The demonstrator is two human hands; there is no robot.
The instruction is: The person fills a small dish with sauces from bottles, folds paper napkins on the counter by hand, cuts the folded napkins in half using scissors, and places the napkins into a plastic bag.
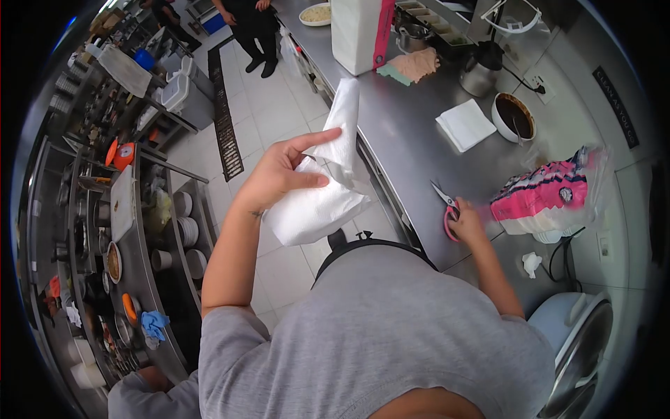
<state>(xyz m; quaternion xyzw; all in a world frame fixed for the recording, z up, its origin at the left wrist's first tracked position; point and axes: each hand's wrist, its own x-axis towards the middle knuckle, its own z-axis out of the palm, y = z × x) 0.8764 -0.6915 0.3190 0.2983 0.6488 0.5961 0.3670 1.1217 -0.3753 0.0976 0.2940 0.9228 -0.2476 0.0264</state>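
My left hand is raised over the floor beside the counter, gripping white paper napkins between thumb and fingers. One part of the paper stands up above the fingers, and a wider part hangs below. On the steel counter, my right hand is closed around the pink handles of a pair of scissors; the blades point away from me, slightly apart. A pink printed plastic pack lies right of that hand. Farther along sits a stack of folded white napkins.
A bowl of dark sauce with a utensil and a metal jug stand near the wall. A tall white-and-pink pack is at the counter edge. Shelves with dishes line the left. Another person stands in the aisle.
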